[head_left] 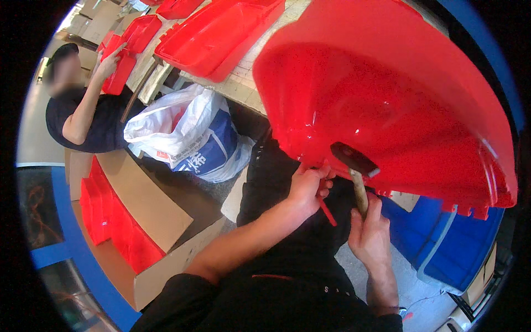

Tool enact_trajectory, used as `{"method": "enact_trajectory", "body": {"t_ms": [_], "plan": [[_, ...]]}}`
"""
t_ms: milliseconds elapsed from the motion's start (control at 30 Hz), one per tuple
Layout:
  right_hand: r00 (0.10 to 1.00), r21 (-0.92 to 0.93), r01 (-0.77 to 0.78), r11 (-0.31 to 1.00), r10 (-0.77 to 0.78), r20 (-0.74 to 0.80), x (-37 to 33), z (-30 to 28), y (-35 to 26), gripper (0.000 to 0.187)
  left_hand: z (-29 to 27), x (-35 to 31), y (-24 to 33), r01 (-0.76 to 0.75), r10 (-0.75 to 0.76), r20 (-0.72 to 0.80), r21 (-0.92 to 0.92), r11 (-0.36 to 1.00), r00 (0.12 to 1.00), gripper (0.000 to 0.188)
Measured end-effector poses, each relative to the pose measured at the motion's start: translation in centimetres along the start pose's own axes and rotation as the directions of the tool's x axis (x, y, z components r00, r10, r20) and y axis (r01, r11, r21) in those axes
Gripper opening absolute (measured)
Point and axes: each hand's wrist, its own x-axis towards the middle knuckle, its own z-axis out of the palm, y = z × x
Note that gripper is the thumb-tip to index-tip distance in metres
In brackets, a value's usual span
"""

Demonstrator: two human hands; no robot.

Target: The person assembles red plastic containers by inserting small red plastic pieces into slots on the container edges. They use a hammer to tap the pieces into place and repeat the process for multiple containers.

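A large glossy red plastic shell, curved like a deep cover, fills the upper right of the head view. My left hand is closed at its near lower edge, and a thin red strip sticks out below the fingers. Whether that strip joins the shell is hidden by the hand. In my right hand is a hammer, gripped by its wooden handle. Its dark metal head overlaps the shell's lower wall, just right of my left hand; I cannot tell whether they touch.
More red shells lie on the worktable. A white and blue woven bag stands beside it. At left, a cardboard box holds red parts. A blue bin stands at right. A co-worker handles red parts at far left.
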Motion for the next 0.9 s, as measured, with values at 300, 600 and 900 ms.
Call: {"method": "enact_trajectory", "body": {"t_ms": [300, 600, 900], "plan": [[0.938, -0.425, 0.331, 0.842, -0.244, 0.248, -3.1, 1.2, 7.2, 0.045, -0.3, 0.8, -0.5, 0.021, -0.021, 0.009, -0.002, 1.000, 1.000, 0.018], [0.990, -0.187, 0.040, 0.981, -0.013, 0.143, -2.6, -0.1, 2.4, 0.035, -0.6, 1.3, -1.4, -0.047, 0.047, 0.018, -0.018, 0.999, 0.999, 0.017], [0.984, -0.274, -0.038, 0.961, 0.084, 0.159, -1.1, 1.4, 5.3, 0.031, -0.6, 1.2, -1.0, -0.020, 0.021, 0.029, -0.051, 0.998, 0.999, 0.013]]}}
